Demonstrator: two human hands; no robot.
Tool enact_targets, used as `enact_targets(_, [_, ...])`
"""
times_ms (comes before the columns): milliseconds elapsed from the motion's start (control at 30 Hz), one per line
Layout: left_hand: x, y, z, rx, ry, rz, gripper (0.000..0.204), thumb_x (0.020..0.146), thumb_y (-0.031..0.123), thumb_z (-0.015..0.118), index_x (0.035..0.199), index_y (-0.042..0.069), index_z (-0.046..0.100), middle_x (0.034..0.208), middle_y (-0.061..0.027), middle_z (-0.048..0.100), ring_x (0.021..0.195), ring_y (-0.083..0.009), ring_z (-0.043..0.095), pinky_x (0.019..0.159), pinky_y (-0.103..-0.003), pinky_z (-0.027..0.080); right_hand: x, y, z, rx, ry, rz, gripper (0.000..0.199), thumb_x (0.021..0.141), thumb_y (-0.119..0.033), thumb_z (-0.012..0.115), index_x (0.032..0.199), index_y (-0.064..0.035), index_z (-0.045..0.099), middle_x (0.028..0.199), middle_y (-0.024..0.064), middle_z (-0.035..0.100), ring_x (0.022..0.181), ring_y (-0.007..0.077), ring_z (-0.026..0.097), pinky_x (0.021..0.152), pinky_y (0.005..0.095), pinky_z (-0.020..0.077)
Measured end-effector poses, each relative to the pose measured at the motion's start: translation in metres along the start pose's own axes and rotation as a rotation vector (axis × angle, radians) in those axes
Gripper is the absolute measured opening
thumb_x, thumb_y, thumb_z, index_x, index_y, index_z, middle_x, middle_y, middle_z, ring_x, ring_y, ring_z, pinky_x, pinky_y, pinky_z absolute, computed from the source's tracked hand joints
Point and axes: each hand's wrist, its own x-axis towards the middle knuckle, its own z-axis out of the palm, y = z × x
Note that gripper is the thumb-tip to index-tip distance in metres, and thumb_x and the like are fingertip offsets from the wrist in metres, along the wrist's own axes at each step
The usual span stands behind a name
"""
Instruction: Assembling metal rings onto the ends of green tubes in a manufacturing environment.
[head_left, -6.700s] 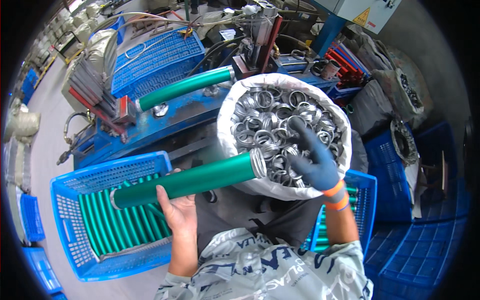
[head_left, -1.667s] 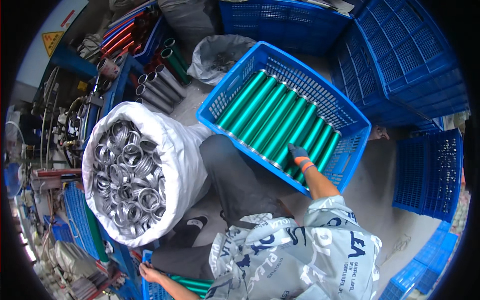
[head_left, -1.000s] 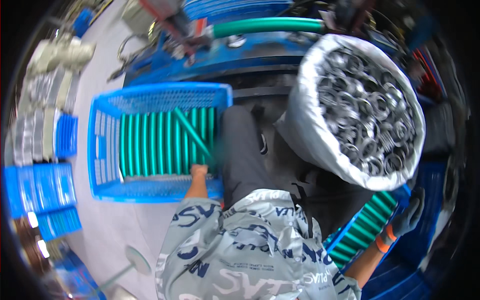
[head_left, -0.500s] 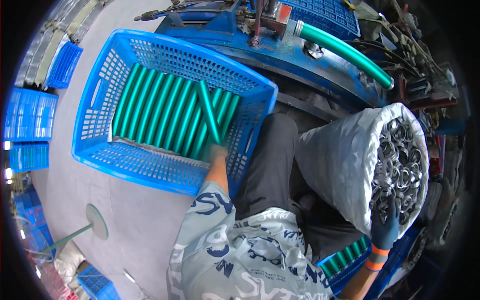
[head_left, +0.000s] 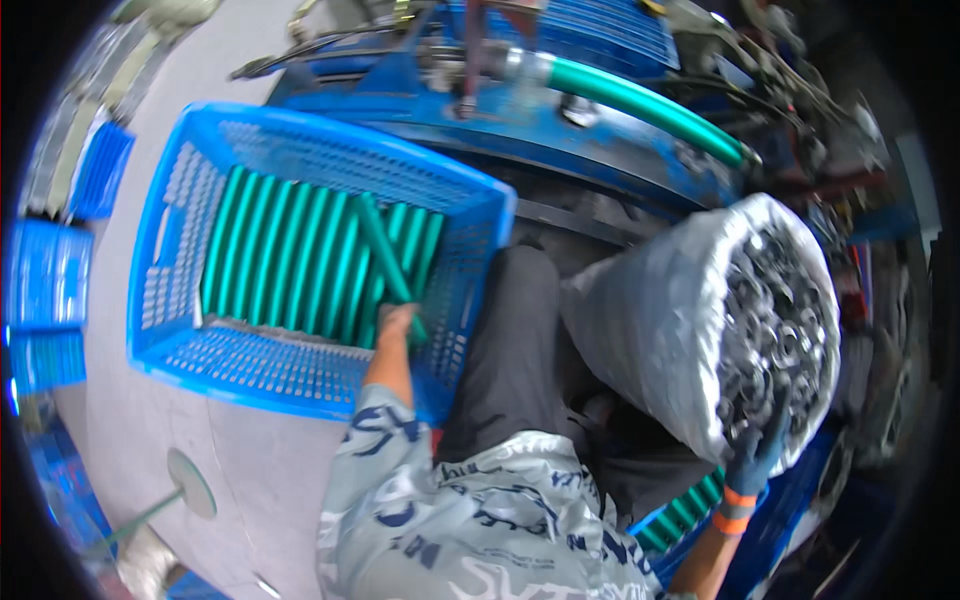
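Observation:
My bare left hand [head_left: 397, 318] is closed around the near end of a green tube [head_left: 380, 245] in a large blue basket [head_left: 330, 398]. That tube slants across a row of several similar green tubes [head_left: 270, 255] lying side by side. On the right, my gloved right hand [head_left: 757, 455], with an orange-and-grey band at the wrist, reaches into the mouth of a white sack [head_left: 650, 320]. Its fingers are among many shiny metal rings [head_left: 780, 340]; blur hides whether they grip one.
Beyond the basket stands a blue machine [head_left: 600, 150], with another green tube [head_left: 650, 105] at its metal fitting. A blue container of green tubes [head_left: 690, 510] is beside my right forearm. Blue crates [head_left: 50, 275] are stacked far left; a round-plated stand [head_left: 192, 483] is at lower left.
The whole view has shifted, with the basket and sack now farther left. More of the slanted tube's near end shows past my left hand. My right hand stays at the sack.

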Motion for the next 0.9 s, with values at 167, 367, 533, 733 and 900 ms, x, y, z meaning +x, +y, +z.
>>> enact_targets(167, [-0.022,-0.026,-0.056,-0.275,-0.292,0.073,0.064,0.084,0.039,0.088,0.133,0.003,0.070,0.131,-0.0160,0.075,0.127,-0.0315,0.070,0.109,-0.047,0.055,0.001,0.010,-0.011,0.529,0.194,0.134,0.063,0.118,-0.024,0.049,0.173,0.0065,0.042,0.179,0.0233,0.045,0.158,0.0344,0.054,0.134,0.0492,0.0410])
enact_targets(367, [-0.122,-0.032,-0.049,-0.918,-0.624,0.308,0.044,0.097,0.024,0.079,0.136,0.006,0.071,0.130,-0.0100,0.078,0.125,-0.0308,0.073,0.115,-0.050,0.056,-0.027,0.020,-0.008,1.707,0.139,0.520,0.072,0.119,-0.057,0.056,0.167,-0.0031,0.055,0.160,0.0173,0.066,0.141,0.0316,0.067,0.122,0.0502,0.0509])
enact_targets(533, [-0.178,-0.021,-0.055,-0.857,-0.816,0.571,0.060,0.088,0.025,0.081,0.144,0.007,0.068,0.140,-0.0083,0.073,0.132,-0.0311,0.068,0.118,-0.055,0.052,-0.018,0.000,-0.032,1.975,-0.161,0.429,0.095,0.112,-0.066,0.062,0.180,-0.0065,0.032,0.159,0.0237,0.063,0.119,0.0341,0.076,0.099,0.0446,0.0668])
enact_targets(733, [-0.238,0.167,-0.140,-1.301,-0.551,0.823,0.036,0.100,0.014,0.083,0.133,0.006,0.070,0.120,-0.0083,0.076,0.118,-0.0260,0.072,0.108,-0.046,0.057,-0.030,-0.006,-0.045,1.974,-0.106,0.409,0.102,0.110,-0.063,0.066,0.183,-0.0082,0.021,0.162,0.0231,0.062,0.134,0.0389,0.073,0.108,0.0495,0.0653])
enact_targets(900, [-0.490,0.234,-0.038,0.176,0.017,1.451,0.046,0.085,0.014,0.085,0.129,0.008,0.074,0.115,-0.0103,0.079,0.097,-0.0259,0.077,0.089,-0.046,0.063,-0.041,0.010,-0.035,1.941,-0.056,0.301,0.099,0.112,-0.059,0.066,0.184,-0.0082,0.020,0.164,0.0209,0.061,0.141,0.0349,0.069,0.121,0.0507,0.0558])
